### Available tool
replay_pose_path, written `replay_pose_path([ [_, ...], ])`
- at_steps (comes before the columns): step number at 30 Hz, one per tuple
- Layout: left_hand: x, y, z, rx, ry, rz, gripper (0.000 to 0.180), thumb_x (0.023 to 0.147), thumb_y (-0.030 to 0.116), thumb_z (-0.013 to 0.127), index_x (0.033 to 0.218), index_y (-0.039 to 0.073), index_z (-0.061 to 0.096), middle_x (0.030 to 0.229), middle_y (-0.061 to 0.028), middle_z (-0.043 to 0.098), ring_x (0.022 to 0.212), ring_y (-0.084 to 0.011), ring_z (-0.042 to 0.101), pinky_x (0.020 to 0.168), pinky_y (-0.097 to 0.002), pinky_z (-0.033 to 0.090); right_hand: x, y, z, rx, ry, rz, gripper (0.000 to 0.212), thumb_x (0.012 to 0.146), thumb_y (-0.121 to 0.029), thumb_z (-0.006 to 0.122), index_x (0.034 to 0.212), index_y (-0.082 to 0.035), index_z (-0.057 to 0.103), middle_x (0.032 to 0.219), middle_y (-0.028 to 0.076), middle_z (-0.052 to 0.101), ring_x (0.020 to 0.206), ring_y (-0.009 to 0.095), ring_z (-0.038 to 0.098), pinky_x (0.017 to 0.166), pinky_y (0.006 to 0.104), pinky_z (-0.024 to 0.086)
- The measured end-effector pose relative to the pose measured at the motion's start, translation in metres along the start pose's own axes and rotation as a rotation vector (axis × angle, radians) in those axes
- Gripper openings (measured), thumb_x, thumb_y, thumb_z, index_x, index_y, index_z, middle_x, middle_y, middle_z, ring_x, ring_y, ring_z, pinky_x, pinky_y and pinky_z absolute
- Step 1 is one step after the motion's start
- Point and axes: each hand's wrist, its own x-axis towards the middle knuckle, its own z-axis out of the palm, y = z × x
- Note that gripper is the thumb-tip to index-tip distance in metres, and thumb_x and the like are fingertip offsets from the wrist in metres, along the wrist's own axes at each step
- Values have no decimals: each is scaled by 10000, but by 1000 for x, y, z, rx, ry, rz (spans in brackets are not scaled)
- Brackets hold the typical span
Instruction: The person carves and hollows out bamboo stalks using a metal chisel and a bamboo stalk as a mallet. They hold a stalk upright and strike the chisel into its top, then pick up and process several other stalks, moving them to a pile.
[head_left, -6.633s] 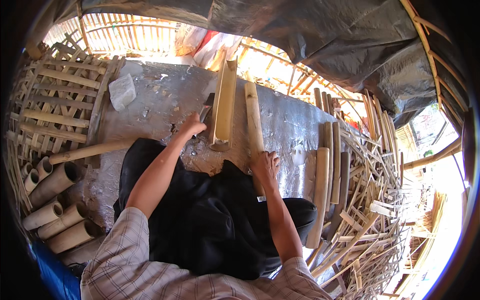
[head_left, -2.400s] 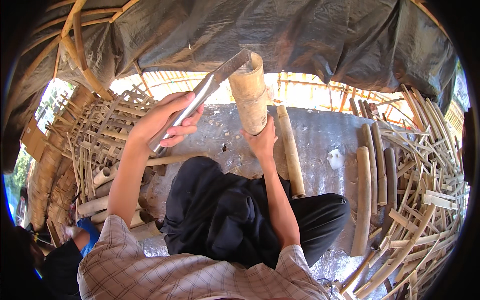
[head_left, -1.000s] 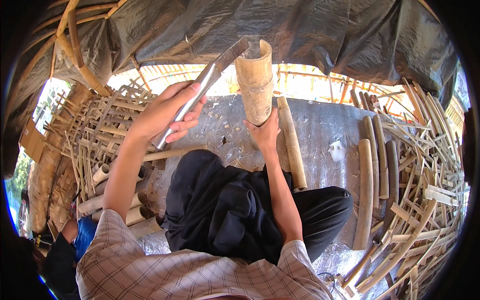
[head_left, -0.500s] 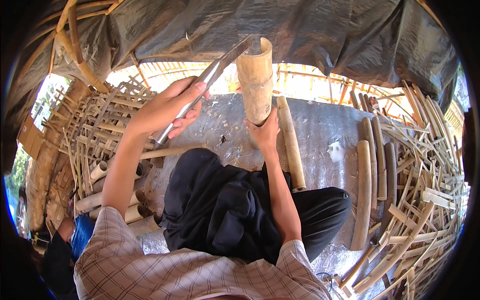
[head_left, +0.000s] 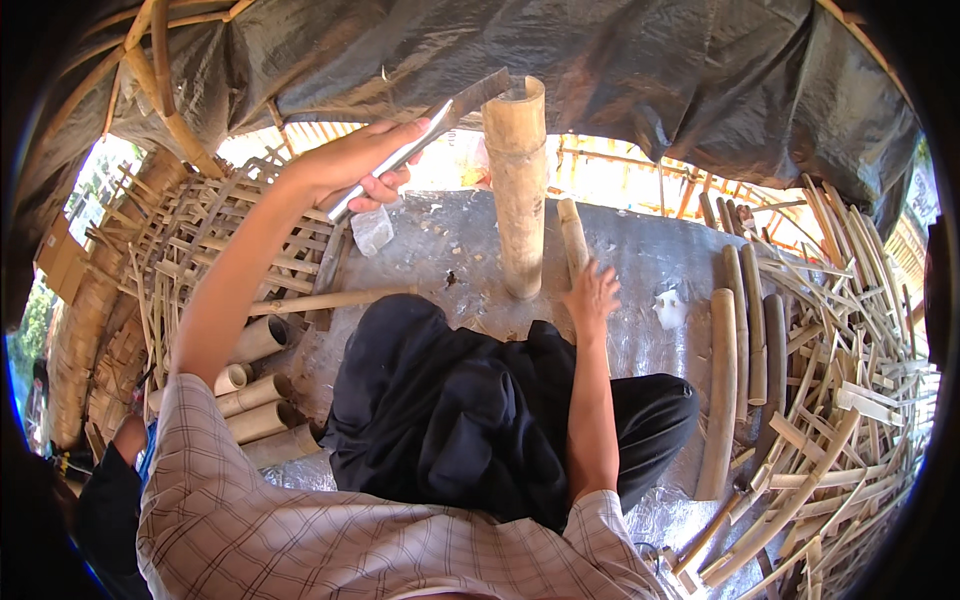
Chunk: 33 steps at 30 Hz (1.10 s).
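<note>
My left hand (head_left: 365, 168) is closed around the silver handle of a large knife (head_left: 480, 97). Its broad dark blade lies at the top rim of a thick bamboo tube (head_left: 518, 190), which stands upright on the grey sheet in front of my knees. My right hand (head_left: 594, 292) is away from the tube, fingers spread, over a slimmer bamboo pole (head_left: 573, 235) to its right. Whether the fingers touch that pole, I cannot tell; my hand and forearm hide its lower part.
Several bamboo poles (head_left: 722, 390) lie at the right, beside a heap of split strips (head_left: 840, 480). Cut tubes (head_left: 262, 396) and a woven bamboo lattice (head_left: 235, 225) are at the left. A dark tarp (head_left: 640, 70) hangs low across the far side.
My right hand has let go of the bamboo tube and moved right and nearer, opening. The tube now stands unsupported by that hand. The knife stays at its rim.
</note>
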Motion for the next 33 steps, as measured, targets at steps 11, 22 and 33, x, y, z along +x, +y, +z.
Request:
replay_pose_path([
  [11,26,11,-20,144,16,27,574,1004,596,556,1078,39,440,709,21,419,444,24,367,321,-183,310,12,97,24,367,-460,157,558,717,-141,769,1201,75,593,920,183,729,825,286,740,704,379,596],
  [22,46,-3,-29,98,37,46,605,980,649,557,1024,52,471,702,7,434,435,28,365,332,-189,282,6,-2,-351,132,235,-372,569,735,-165,808,1220,14,571,910,150,710,778,245,707,698,373,575],
  [33,42,19,-16,10,-122,37,535,985,585,600,970,66,467,657,18,441,422,26,382,306,-181,281,-51,-78,-391,76,276,-585,503,740,-100,789,1180,65,608,924,163,723,737,242,709,678,372,598],
])
